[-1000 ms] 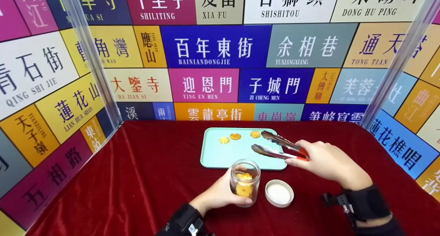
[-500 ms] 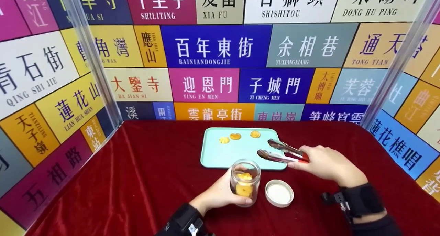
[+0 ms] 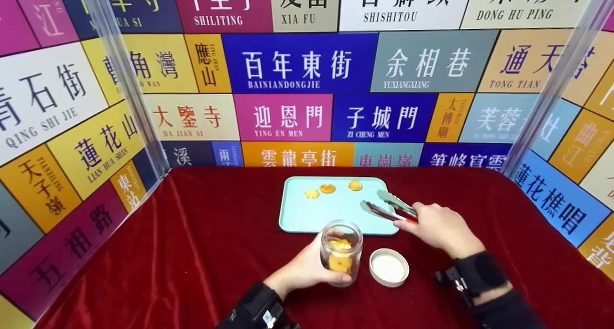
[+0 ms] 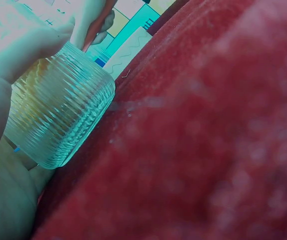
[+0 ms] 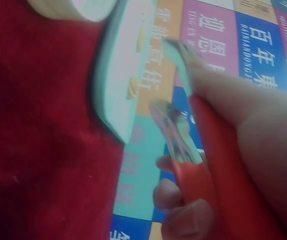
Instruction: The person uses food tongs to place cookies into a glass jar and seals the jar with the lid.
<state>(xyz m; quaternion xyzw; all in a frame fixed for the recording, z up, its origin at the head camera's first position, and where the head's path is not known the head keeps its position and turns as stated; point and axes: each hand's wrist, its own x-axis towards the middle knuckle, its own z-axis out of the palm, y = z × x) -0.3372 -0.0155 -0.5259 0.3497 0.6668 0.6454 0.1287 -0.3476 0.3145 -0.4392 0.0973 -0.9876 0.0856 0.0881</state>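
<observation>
In the head view my left hand (image 3: 304, 270) grips a clear glass jar (image 3: 354, 259) with several yellow cookies (image 3: 340, 263) inside. The ribbed jar wall (image 4: 68, 100) fills part of the left wrist view. My right hand (image 3: 441, 227) holds metal tongs (image 3: 381, 211) by their red handles (image 5: 233, 170). The tong arms are spread apart, with nothing between the tips, over the right part of a mint-green tray (image 3: 331, 218). Three cookies lie toward the tray's far side: a flower-shaped cookie (image 3: 312, 194), a browner cookie (image 3: 327, 189) and a swirled cookie (image 3: 355, 185).
A white round lid (image 3: 389, 267) lies to the right of the jar, its hollow side up. Dark red velvet cloth (image 3: 216, 252) covers the table. Walls of colourful sign panels (image 3: 302, 63) enclose the back and both sides.
My right hand has shifted left. The tong tips first backed away from the swirled cookie, then rose slightly, still spread. My left hand and the jar stay in place.
</observation>
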